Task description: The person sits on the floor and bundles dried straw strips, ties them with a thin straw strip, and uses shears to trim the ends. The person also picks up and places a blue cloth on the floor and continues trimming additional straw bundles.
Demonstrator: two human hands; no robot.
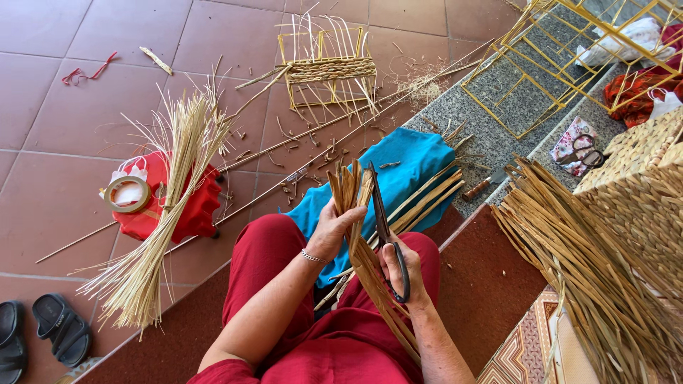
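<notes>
— Holding anything, were they?

— Yes. The left hand (pixel 329 231) was clenched round a bundle of flat dried strips (pixel 350 193), gripping it over the lap with the strip ends fanned upward and the long tails running down past the right knee. The right hand (pixel 400 270) grasped a pair of scissors (pixel 384 231) by the loops, blades pointing up and lying against the right side of the bundle.

— And what lay under them?

— Red trousers (pixel 267 249), and just beyond the knees a blue cloth (pixel 409 163) with more strips lying across it.

— Further out?

— To the left a red stool (pixel 192 206) carried a roll of tape (pixel 127 194), with a sheaf of pale straw (pixel 167 213) leaning across it. Far off on the tiled floor (pixel 57 121) stood a half-woven frame (pixel 329 70). To the right, a large heap of strips (pixel 583 263) rested beside a woven basket (pixel 640 171), with a knife (pixel 484 186) near the blue cloth and yellow wire frames (pixel 541 64) beyond. Black sandals (pixel 43 331) sat at the near left.
</notes>
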